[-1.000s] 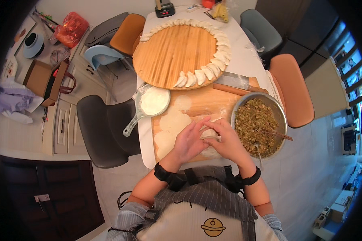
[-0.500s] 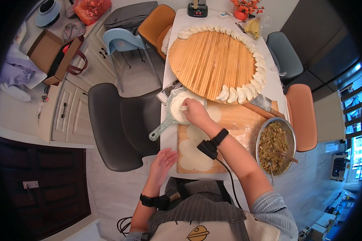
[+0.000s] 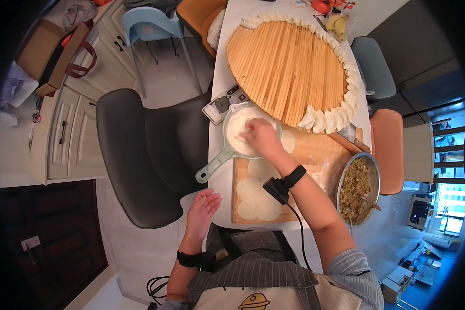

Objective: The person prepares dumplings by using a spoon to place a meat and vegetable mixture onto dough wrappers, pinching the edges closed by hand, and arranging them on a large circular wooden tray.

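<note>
My right hand [image 3: 259,138] reaches into a small pale pan of white flour [image 3: 235,129] at the table's left edge, its fingers bunched down in the flour. My left hand [image 3: 203,207] hangs open and empty off the table's left side, above the floor. Several round dough wrappers [image 3: 257,196] lie on the wooden board [image 3: 315,155] just below the right wrist. A metal bowl of minced filling [image 3: 357,187] with a utensil in it stands at the board's right end.
A large round slatted tray [image 3: 287,62] has folded dumplings [image 3: 329,118] lined along its right rim. A rolling pin [image 3: 346,143] lies between tray and bowl. A dark chair [image 3: 144,155] stands left of the table, other chairs around it, a phone-like device [image 3: 221,102] by the pan.
Both hands were together over the board a second ago. The right hand has since reached up into the flour pan, and the left has dropped off the table's edge and opened.
</note>
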Demonstrator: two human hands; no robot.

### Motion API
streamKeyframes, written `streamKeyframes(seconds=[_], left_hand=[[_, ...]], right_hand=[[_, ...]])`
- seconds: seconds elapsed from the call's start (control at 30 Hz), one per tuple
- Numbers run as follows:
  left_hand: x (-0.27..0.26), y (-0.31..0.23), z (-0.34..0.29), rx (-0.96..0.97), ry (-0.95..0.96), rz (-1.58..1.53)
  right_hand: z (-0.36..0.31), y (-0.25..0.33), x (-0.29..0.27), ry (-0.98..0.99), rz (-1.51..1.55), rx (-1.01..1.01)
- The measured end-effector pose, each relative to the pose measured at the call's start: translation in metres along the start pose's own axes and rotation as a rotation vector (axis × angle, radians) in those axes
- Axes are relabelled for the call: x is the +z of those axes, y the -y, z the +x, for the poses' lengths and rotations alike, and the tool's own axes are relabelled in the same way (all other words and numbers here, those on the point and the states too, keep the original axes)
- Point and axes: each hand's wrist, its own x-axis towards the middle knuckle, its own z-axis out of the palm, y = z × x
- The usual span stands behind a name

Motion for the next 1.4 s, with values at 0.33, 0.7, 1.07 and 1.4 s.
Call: streamKeyframes(seconds=[0.33,0.7,1.07,1.4], left_hand=[[-0.008,0.002,0.010,-0.082,-0.058,0.042],[-0.005,0.002,0.014,-0.068,-0.076,0.080],[0.000,0.008,0.009,-0.078,-0.061,0.129],[0.031,0.009,0.021,-0.073,0.109,0.335]], right_hand=[[0.004,-0.001,0.001,0.123,-0.085,0.041],[0.010,0.011,-0.006,0.190,0.069,0.217],[-0.024,0.038,-0.083,0.388,1.738,0.555],[0.009,0.009,-0.155,0.134,0.652,0.418]])
